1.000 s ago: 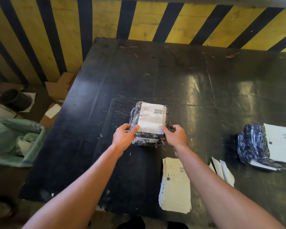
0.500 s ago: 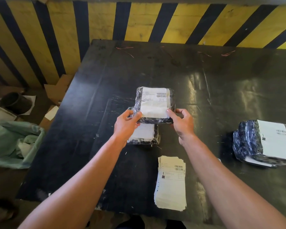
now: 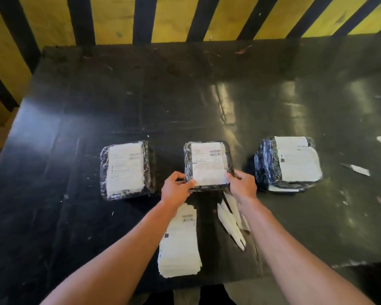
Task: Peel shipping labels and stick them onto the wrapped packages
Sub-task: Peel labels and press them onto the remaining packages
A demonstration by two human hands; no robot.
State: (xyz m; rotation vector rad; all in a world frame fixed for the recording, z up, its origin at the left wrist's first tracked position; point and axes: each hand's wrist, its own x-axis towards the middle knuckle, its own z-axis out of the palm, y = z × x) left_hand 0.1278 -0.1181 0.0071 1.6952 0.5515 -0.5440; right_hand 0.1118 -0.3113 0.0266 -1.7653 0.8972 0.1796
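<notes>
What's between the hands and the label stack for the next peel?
Nothing visible. Both hands, left hand and right hand, grip the middle package; the label stack lies directly below, under the left forearm.

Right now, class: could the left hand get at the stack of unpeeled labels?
Probably yes. The label stack lies just below the left hand, nothing covering it, but that hand grips the middle package and must release first.
</notes>
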